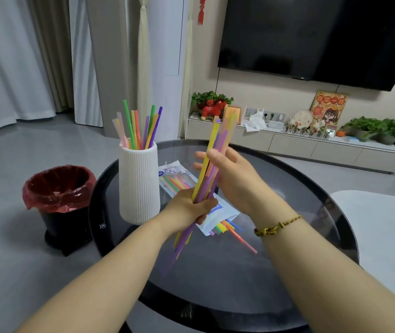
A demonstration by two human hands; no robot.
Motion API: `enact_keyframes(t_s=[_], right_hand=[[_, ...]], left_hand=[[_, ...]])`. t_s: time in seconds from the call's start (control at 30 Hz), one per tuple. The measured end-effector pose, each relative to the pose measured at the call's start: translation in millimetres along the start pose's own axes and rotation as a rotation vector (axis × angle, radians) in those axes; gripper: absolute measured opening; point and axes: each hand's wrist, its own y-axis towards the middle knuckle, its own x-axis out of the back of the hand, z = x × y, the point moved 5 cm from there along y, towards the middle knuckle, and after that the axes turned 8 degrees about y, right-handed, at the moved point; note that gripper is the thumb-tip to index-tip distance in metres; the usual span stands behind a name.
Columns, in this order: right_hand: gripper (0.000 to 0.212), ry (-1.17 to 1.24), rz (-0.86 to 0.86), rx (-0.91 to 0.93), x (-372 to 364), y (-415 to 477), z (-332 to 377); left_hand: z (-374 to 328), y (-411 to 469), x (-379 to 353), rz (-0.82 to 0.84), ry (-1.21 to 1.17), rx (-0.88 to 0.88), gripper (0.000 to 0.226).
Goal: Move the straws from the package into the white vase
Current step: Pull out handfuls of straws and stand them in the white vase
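Observation:
A ribbed white vase (pixel 139 183) stands on the round dark glass table (pixel 276 272), holding several coloured straws (pixel 138 128) upright. To its right lies the clear straw package (pixel 179 181), with more straws inside and some poking from its near end (pixel 230 228). My left hand (pixel 189 207) is closed around the lower part of a bundle of yellow, purple and orange straws (pixel 215 150), held tilted above the package. My right hand (pixel 230 179) rests against the bundle's middle, fingers spread along it.
A black bin with a red liner (pixel 59 195) stands on the floor left of the table. A white surface (pixel 384 236) lies at the right. A low cabinet (pixel 312 145) with plants and ornaments runs along the far wall under a television.

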Motion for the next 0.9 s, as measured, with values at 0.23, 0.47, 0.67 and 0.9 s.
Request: enact_keyframes(t_s=[0.23,0.47,0.67,0.9], right_hand=[[0.021,-0.148,0.029,0.083,-13,14,-4],[0.018,-0.107,0.032,0.167,-16,19,-11],[0.025,-0.234,0.047,0.181,-23,17,-16],[0.023,-0.208,0.112,0.245,-35,19,6]], left_hand=[[5,3,-2,0.02,-0.014,0.004,0.042],[9,6,1,-0.029,-0.042,0.026,0.039],[9,5,0,-0.054,-0.057,0.018,0.032],[-1,13,15,-0.126,-0.062,-0.035,0.029]])
